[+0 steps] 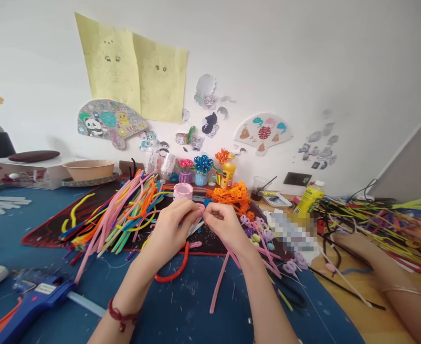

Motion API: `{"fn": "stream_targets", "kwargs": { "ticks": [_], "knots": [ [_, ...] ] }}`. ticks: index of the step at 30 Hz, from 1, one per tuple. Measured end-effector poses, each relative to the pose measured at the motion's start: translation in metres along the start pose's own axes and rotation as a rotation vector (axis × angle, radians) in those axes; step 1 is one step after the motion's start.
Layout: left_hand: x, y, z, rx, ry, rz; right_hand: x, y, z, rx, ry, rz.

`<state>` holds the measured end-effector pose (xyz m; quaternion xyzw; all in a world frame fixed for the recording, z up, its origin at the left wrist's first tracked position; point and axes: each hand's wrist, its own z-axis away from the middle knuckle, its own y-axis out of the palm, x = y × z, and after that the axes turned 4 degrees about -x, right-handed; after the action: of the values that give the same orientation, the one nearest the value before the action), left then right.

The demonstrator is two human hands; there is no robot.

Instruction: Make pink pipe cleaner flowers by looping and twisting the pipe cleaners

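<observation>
My left hand [177, 220] and my right hand [225, 225] meet in the middle, fingertips pinched together. Between them is a small looped piece of pink pipe cleaner [201, 209]. Other pink pipe cleaners [219, 283] lie beneath my right wrist. Just behind my left hand stands a pink-wrapped cup [183, 190]. A bent red pipe cleaner [174, 276] rests on the blue mat below. Under my fingers, scissors [195, 229] are partly hidden.
A pile of coloured pipe cleaners [124, 210] lies left, with a blue glue gun [46, 301] nearer. Orange pipe-cleaner pieces [234, 197], lilac loops [264, 231] and a yellow bottle [309, 198] are right. Another person's hand [353, 246] reaches over the wooden table.
</observation>
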<state>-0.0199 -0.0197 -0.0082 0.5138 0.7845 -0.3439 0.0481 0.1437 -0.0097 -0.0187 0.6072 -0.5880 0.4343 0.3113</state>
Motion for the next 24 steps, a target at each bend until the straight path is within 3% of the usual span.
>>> {"fn": "stream_targets", "kwargs": {
  "ticks": [7,19,24],
  "knots": [
    [-0.0011,-0.0011,-0.0033,-0.04,-0.299,0.331,0.002,-0.0009,0.0,-0.006,-0.009,-0.018],
    [-0.0062,0.0033,-0.0012,-0.119,-0.525,0.725,0.0048,-0.0002,0.0001,0.029,-0.025,-0.081],
    [-0.004,0.0037,-0.002,-0.12,-0.533,0.792,0.0045,0.0008,0.0005,0.05,-0.02,-0.1]
  ]
}}
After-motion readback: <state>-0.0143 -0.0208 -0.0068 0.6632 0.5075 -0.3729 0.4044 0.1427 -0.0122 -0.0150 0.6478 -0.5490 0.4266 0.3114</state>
